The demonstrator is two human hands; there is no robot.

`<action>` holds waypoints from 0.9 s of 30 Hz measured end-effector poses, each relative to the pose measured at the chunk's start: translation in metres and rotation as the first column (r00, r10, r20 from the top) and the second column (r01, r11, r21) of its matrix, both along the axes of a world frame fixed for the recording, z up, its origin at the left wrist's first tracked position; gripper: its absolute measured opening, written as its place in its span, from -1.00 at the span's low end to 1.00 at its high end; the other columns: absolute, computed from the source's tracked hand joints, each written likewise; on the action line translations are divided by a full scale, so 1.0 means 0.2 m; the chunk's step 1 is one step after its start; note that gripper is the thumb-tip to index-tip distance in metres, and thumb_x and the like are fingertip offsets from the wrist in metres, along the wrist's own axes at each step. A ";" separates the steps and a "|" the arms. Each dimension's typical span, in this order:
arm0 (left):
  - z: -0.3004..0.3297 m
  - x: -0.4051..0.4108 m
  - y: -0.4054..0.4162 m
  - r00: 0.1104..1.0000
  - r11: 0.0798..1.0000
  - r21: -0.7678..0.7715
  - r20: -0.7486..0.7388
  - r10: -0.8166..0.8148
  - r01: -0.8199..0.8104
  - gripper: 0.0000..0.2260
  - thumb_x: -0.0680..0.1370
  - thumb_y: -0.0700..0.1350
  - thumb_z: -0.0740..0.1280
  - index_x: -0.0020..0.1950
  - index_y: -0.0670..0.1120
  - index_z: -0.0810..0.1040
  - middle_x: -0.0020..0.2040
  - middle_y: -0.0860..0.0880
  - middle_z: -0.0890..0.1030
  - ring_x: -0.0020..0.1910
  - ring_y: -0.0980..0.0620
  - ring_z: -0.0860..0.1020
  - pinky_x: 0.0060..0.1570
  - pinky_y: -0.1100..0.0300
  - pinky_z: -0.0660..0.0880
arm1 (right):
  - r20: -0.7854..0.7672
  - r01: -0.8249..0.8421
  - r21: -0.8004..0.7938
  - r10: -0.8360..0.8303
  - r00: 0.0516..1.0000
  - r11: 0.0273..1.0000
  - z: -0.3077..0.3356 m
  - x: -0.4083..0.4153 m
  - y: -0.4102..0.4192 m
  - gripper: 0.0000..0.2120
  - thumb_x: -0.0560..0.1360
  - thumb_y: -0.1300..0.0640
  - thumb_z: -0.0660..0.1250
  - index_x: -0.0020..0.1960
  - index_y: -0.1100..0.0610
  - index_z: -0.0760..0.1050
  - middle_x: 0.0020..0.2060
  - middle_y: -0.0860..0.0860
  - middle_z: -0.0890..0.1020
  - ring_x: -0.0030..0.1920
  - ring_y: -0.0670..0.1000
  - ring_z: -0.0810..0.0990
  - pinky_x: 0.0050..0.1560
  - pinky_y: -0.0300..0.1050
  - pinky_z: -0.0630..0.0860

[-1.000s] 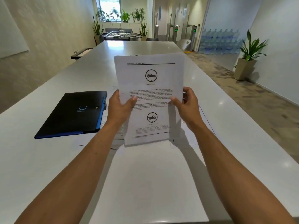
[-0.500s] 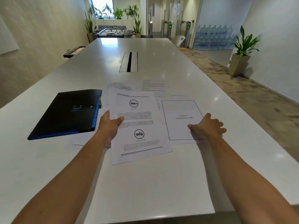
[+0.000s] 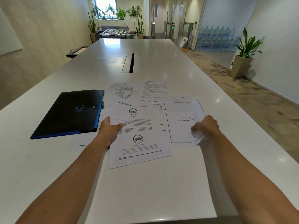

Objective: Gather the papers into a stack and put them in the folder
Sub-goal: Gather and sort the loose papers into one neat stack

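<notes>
Head view shows the gathering step: the left hand (image 3: 110,129) holds the partial stack (image 3: 137,135) on the tabletop (image 3: 145,191), the right hand (image 3: 204,126) pinches the chapter sheet (image 3: 181,123), which should next go onto that stack, the folder (image 3: 69,112) lying closed just left of the left grip.

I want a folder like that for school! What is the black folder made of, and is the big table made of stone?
The black folder looks like plastic: smooth, slightly shiny, with a blue edge. The table is white and glossy, mirroring the window and lights. It could be polished stone or a laminate; the picture can't settle which.
</notes>
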State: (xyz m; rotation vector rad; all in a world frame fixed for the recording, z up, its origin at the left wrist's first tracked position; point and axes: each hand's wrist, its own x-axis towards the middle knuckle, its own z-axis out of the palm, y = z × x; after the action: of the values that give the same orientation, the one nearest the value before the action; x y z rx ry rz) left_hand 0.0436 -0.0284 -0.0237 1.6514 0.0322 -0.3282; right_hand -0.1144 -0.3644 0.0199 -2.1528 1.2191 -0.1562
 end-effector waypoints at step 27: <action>0.01 -0.02 0.01 1.000 0.999 0.016 -0.003 -0.030 0.030 -0.78 0.56 -0.21 0.40 0.16 0.00 0.50 0.02 0.02 0.66 -0.07 -0.04 0.68 -0.34 0.10 0.63 | 0.263 -0.028 0.750 -0.259 0.930 0.661 0.08 0.06 -0.07 -0.83 0.36 0.13 0.39 -0.11 0.20 0.54 -0.28 0.12 0.60 -0.28 0.14 0.57 -0.10 0.01 0.52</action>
State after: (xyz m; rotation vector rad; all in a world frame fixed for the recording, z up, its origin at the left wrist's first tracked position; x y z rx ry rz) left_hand 0.0400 -0.0259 -0.0220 1.6685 0.0118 -0.3537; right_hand -0.1027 -0.3776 0.0361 -1.2497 0.9698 -0.0668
